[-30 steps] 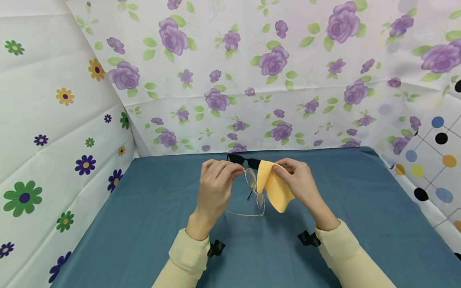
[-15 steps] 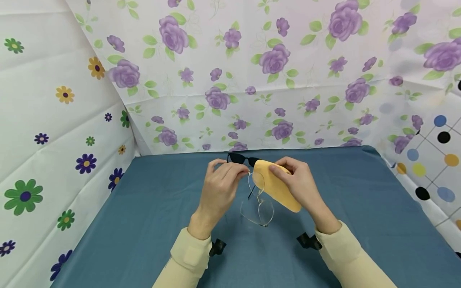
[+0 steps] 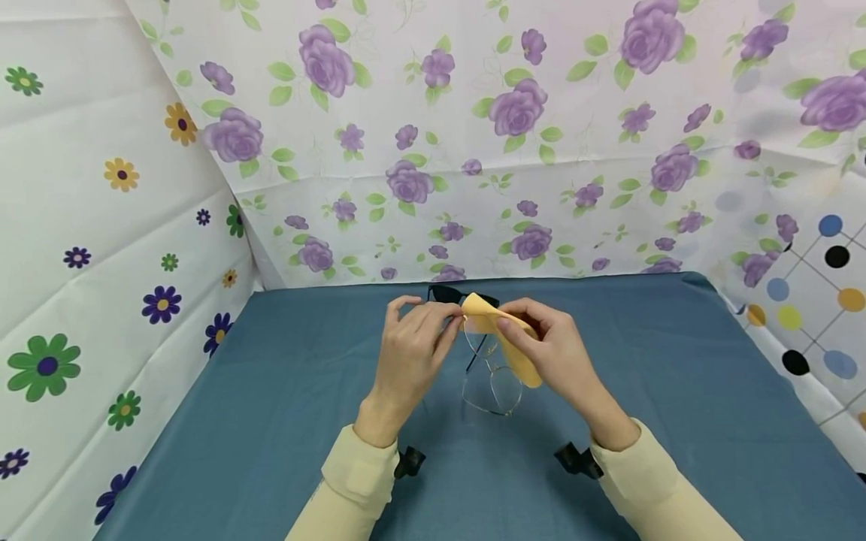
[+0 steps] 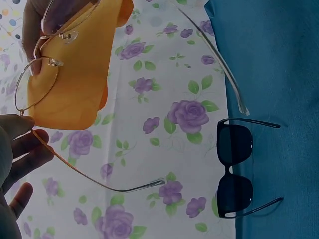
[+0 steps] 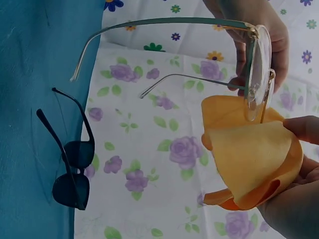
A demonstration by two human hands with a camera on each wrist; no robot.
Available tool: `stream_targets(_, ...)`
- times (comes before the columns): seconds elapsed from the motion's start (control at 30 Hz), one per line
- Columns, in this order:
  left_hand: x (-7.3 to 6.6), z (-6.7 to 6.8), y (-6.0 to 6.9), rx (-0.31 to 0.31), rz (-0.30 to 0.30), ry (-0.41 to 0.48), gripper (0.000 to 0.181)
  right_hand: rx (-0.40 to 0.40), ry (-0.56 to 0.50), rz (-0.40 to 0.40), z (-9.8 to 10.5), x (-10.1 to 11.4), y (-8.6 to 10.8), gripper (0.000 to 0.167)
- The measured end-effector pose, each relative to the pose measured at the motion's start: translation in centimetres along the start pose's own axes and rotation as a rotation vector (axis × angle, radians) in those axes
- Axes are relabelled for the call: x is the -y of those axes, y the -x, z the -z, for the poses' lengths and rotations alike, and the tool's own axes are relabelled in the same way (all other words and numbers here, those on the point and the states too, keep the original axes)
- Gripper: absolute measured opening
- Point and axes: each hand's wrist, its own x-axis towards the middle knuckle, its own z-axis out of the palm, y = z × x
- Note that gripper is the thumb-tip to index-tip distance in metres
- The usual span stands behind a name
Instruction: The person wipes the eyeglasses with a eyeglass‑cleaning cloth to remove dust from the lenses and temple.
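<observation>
My left hand [image 3: 414, 357] pinches thin gold-rimmed eyeglasses [image 3: 506, 414] near one hinge, between thumb and fingers. They hang in the air above the table with both temples unfolded, as the right wrist view shows, where one temple [image 5: 189, 21] reaches left. A folded yellow cleaning cloth [image 3: 519, 362] is gripped by my right hand [image 3: 560, 357], thumb on its near side. The cloth overlaps the lens nearest my left hand in the head view. In the left wrist view the cloth [image 4: 75, 94] lies behind the rims; how firmly it touches the lens cannot be told.
Black sunglasses [image 3: 445, 294] lie with temples unfolded at the back of the blue-covered table [image 3: 284, 421], partly hidden behind the hands and cloth. A flower-printed sheet [image 3: 379, 135] hangs directly behind the table's far edge, with other patterned sheets at both sides.
The yellow cloth has moved left and up, over the upper lens and closer to my left fingertips. The eyeglasses have turned, so their lower lens now faces the head camera more. The sunglasses stay put.
</observation>
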Motion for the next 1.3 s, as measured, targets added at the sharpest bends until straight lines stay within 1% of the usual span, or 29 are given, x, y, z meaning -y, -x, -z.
stream_targets(0.13,0.0,-0.1,0.1,-0.019,0.027,0.003,0.010,-0.005,0.047,0.122,-0.2,0.1,0.3,0.020)
stream_targets(0.27,0.0,-0.1,0.1,-0.041,0.032,-0.002,0.011,-0.005,0.059,0.234,-0.4,0.2,0.4,0.025)
stream_targets(0.37,0.0,-0.2,0.1,-0.057,0.034,-0.012,0.012,0.002,0.068,0.290,-0.6,0.2,0.5,0.027)
stream_targets(0.5,0.0,-0.2,0.1,-0.068,0.043,-0.022,0.014,0.017,0.096,0.344,-0.8,0.3,0.5,0.029)
stream_targets(0.7,-0.1,-0.3,0.2,-0.053,0.069,-0.013,0.013,0.034,0.176,0.418,-1.2,0.1,0.5,0.034)
stream_targets(0.83,-0.3,-0.3,0.2,-0.049,0.076,-0.024,0.011,0.034,0.220,0.452,-1.4,-0.1,0.5,0.034)
stream_targets(1.03,-0.5,-0.3,0.2,-0.055,0.069,-0.056,0.013,0.028,0.220,0.458,-1.5,-0.1,0.6,0.033)
stream_targets(1.3,-0.7,-0.4,0.3,-0.072,0.075,-0.061,0.011,0.027,0.226,0.486,-1.6,0.1,0.7,0.035)
